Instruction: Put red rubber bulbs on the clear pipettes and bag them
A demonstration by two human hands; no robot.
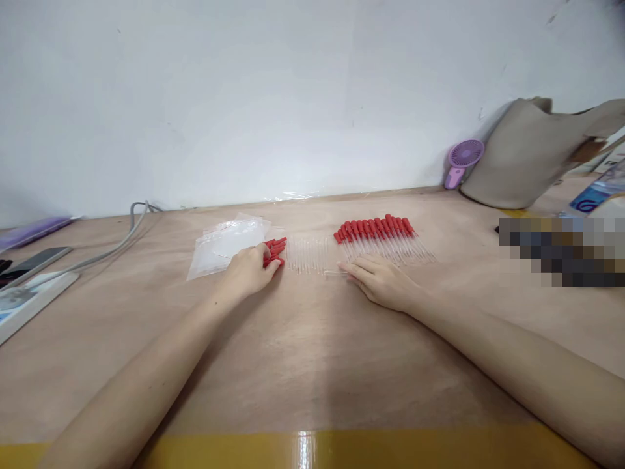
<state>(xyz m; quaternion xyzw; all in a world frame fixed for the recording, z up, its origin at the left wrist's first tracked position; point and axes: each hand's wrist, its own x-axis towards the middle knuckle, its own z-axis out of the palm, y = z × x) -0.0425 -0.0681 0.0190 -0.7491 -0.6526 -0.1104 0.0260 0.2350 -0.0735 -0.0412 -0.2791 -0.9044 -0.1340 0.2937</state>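
My left hand [249, 268] is curled round a small pile of red rubber bulbs [277, 247], thumb and fingers touching them. Just right of the pile, several clear, thin dropper tubes [307, 254] lie side by side in a row. My right hand [378, 277] rests low on the table with its fingers together on a single clear dropper tube [335, 273], whose end sticks out to the left; the rest is hidden under the fingers. Behind this hand lies a slanted row of droppers with red bulbs [375, 227] fitted on their clear tubes, partly covered by the hand.
Clear plastic bags [229, 240] lie beyond my left hand. A cable [117, 246], a phone [41, 259] and a power strip [39, 299] are at the left. At the back right stand a purple hand fan [465, 156] and a beige bag [522, 156]; the wall [293, 98] closes off the back.
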